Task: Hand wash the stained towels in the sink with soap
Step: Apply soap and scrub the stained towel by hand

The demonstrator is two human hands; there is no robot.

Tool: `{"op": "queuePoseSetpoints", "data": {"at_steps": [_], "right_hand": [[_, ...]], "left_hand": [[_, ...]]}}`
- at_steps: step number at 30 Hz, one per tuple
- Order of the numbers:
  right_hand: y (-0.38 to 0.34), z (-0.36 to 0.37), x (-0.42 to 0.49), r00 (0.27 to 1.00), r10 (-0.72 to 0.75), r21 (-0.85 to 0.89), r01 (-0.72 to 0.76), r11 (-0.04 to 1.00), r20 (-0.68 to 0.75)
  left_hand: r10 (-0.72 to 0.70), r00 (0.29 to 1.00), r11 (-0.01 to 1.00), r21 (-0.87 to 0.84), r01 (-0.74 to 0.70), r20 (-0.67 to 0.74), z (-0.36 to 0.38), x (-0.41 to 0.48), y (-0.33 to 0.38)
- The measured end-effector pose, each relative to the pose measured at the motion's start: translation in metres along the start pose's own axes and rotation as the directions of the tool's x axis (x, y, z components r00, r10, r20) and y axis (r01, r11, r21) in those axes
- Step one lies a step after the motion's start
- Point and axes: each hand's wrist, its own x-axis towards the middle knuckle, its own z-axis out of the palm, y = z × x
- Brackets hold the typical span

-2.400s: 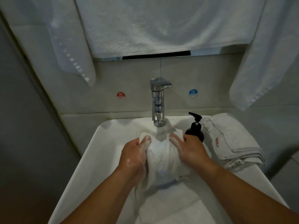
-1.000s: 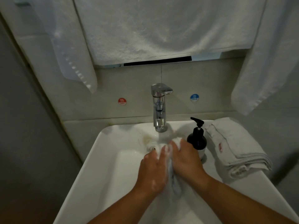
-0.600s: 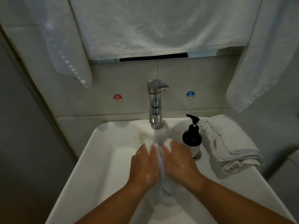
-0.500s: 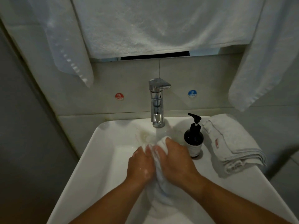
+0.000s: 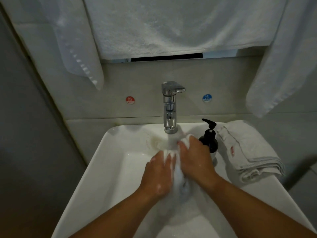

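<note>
A: What are we logging as changed?

B: We're seeing the hands closing in. A couple of seconds ago they were sitting apart with the wet towel [image 5: 177,172] spread wide between them. Now the cloth is being squeezed into a narrow ridge between the palms. The right hand [image 5: 195,158] is also sliding ahead of the left hand [image 5: 159,176], toward the faucet [image 5: 169,107].

A: So what are we calling the step?

B: Scrubbing, mid-stroke. Suds are showing on both hands and water is running just ahead of the fingertips, so we're judging the soaping done and this towel's rub underway. The folded towel [image 5: 247,152], well to the right of the right hand and past the soap pump bottle [image 5: 209,138], is probably waiting its turn.

A: Hand states?

B: The right hand's fingers are curling over the bunched top of the wet towel and gripping it. The left hand is pressing its side with nearly straight fingers, not clenching it.

A: Orientation?

B: The long axis is running fore-aft between the palms. The far end is poking out past the right fingertips under the stream. The near end is trailing back below the wrists into the sink [image 5: 96,160]; it's blurry there, so we aren't calling where it stops.
</note>
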Motion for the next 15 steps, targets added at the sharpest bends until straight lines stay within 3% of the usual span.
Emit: {"op": "queuePoseSetpoints", "data": {"at_steps": [2,4,6,8,9,12,13,15], "right_hand": [[0.006,-0.002,-0.002,0.998,0.024,-0.068,-0.02,0.997,0.063],[0.001,0.003,-0.02,0.991,-0.077,-0.087,0.087,0.992,0.108],[-0.007,0.007,-0.035,0.976,-0.192,-0.007,0.193,0.981,0.099],[-0.008,0.009,-0.031,0.975,-0.212,-0.02,0.214,0.977,0.067],[-0.007,0.008,-0.021,0.987,-0.158,-0.018,0.159,0.987,0.035],[0.0,-0.008,-0.002,0.998,0.058,-0.059,-0.058,0.997,0.002],[0.002,-0.007,-0.005,0.998,0.054,-0.085,-0.051,0.995,0.032],[-0.001,0.0,-0.022,0.993,-0.043,-0.105,0.055,0.993,0.113]], "left_hand": [[0.019,0.994,0.991,-0.128,-0.032,-0.107,-0.001,0.002,0.008],[-0.081,0.986,0.992,-0.111,0.065,-0.145,-0.002,0.011,0.002],[-0.188,0.981,0.981,0.039,0.19,-0.035,-0.003,0.014,-0.011],[-0.167,0.982,0.968,0.203,0.145,0.093,-0.004,0.006,-0.013],[-0.095,0.992,0.976,0.206,0.076,0.084,-0.005,0.002,-0.008],[0.067,0.992,0.994,-0.08,-0.075,-0.102,-0.007,-0.001,0.01],[0.052,0.986,0.989,-0.13,-0.073,-0.158,-0.006,0.004,0.011],[-0.045,0.987,0.997,-0.061,0.036,-0.154,-0.004,0.013,0.003]]}}
